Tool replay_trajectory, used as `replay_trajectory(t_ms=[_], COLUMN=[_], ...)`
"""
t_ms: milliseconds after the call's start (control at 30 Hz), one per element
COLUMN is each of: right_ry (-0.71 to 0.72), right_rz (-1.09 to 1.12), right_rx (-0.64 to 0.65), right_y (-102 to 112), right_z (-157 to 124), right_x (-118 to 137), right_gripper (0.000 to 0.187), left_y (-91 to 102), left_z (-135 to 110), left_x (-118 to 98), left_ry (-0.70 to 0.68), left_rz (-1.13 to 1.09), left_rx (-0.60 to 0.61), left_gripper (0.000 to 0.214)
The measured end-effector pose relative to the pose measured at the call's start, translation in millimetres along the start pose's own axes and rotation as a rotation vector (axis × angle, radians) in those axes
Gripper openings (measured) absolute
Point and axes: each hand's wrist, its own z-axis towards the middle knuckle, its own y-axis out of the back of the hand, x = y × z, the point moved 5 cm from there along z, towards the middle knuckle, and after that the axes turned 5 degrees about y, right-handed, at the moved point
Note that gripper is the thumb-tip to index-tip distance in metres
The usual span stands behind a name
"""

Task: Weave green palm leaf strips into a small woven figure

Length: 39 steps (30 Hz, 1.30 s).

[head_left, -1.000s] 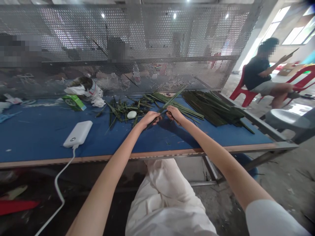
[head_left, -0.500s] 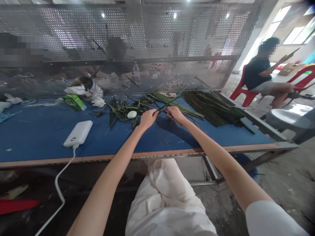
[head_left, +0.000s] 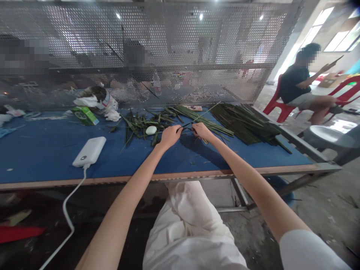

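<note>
In the head view, the person's left hand (head_left: 170, 136) and right hand (head_left: 201, 130) are near each other, just above a blue surface (head_left: 118, 163). The left grip is closed, with thumb and fingers pinching a narrow green leaf strip (head_left: 187, 126). The strip spans the short gap to the right hand, whose fingers are curled in around it. Whether the right grip also holds anything else cannot be told, as its fingers hide what is inside. A thin end slants up and away beyond the hands.

Just left of the left hand lies a smooth white oval object (head_left: 151, 130), with a scatter of cut leaf pieces (head_left: 135, 125) around and behind it. Behind the right hand, a bundle of lighter green strips (head_left: 218, 126) runs slantwise, and to its right a pile of long dark leaves (head_left: 242, 123) lies flat.

Farther left are a green box (head_left: 85, 116), a crumpled bag (head_left: 109, 106) touching or close behind it, and a white power bank (head_left: 89, 151) with a white cable (head_left: 65, 210) hanging over the edge. A mesh panel (head_left: 180, 45) stands along the back. At right, a person (head_left: 295, 80) in a dark top sits on a red chair (head_left: 279, 110).
</note>
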Motion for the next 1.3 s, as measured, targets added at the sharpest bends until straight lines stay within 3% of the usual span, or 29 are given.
replay_trajectory(t_ms=[267, 500, 733, 900, 1200, 1300], right_ry=[0.094, 0.039, 0.018, -0.008, 0.074, 0.082], right_rz=[-0.066, 0.111, 0.097, 0.065, -0.02, -0.08], right_rx=[0.103, 0.117, 0.151, 0.15, 0.139, 0.092], right_y=[-2, -5, -13, -17, -14, -11], right_z=[-4, -6, -8, -8, -10, -9], right_x=[6, 7, 6, 5, 13, 16], right_gripper=[0.047, 0.04, 0.038, 0.038, 0.048, 0.048], left_y=[0.3, 0.4, -2.2, -4.2, -2.4, -1.2], left_z=[-1, -1, -1, 0, -4, -1], left_x=[0, -3, -4, -4, -7, -6], left_ry=[-0.009, -0.003, 0.021, 0.036, 0.031, 0.058], left_rz=[0.007, 0.011, 0.03, 0.011, 0.081, -0.071], left_rx=[-0.017, 0.023, 0.052, 0.059, 0.031, 0.058], left_gripper=[0.031, 0.033, 0.031, 0.031, 0.029, 0.021])
